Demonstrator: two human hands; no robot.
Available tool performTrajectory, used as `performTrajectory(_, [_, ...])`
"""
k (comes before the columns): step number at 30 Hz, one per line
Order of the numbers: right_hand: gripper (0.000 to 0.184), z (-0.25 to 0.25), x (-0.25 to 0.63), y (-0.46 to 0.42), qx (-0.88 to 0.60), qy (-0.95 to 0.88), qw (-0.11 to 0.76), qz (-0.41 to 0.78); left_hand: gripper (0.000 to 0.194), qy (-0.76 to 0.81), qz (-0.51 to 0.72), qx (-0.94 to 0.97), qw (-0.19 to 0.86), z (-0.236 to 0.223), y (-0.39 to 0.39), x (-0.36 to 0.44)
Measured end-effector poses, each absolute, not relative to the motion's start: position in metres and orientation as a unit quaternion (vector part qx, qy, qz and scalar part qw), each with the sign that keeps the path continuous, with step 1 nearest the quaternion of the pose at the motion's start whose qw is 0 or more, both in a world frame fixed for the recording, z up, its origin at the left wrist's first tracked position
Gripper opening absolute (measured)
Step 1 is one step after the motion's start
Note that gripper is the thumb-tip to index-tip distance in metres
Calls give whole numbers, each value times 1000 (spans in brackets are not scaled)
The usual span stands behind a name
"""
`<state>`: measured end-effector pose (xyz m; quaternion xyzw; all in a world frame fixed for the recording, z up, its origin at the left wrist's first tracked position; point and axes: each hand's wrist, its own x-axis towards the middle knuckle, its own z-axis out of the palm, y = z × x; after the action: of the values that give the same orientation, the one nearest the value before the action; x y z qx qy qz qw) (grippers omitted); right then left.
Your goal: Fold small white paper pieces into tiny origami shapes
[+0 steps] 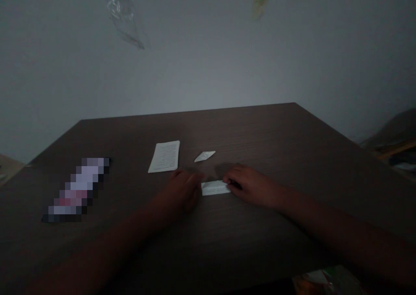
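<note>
A narrow folded paper strip (214,188), white with faint print, lies level across the table between my two hands. My left hand (185,188) is closed at the strip's left end, its fingertips partly hidden. On the other side, my right hand (248,183) pinches the strip's right end between thumb and fingers. Just beyond the hands rests a small diamond-shaped folded paper (205,156). Farther left is a stack of printed paper sheets (164,156), lying flat.
The dark wooden table (260,134) stands against a pale wall (208,60). A phone (79,186) with a blurred-out screen lies at the left. Something in shiny, colourful plastic (328,282) shows below the near edge at the right.
</note>
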<state>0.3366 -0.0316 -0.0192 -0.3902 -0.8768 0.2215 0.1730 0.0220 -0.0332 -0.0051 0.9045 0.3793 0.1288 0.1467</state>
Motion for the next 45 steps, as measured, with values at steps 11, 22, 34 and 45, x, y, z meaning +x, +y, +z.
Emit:
performTrajectory(11, [21,-27,335,-28,-380,-873,202,228,56,321,161,921,151,-21,-33,27])
performTrajectory(22, [15,-25,334,-32,-344,-886,210,230,48,339,154,915,154,-23,-29,27])
performTrajectory(34, [12,-28,332,-33,-335,-900,197,197,27,335,155,917,154,-26,-28,25])
performTrajectory(45, [17,-36,328,-32,-364,-881,243,178,27,375,131,903,160,-25,-29,34])
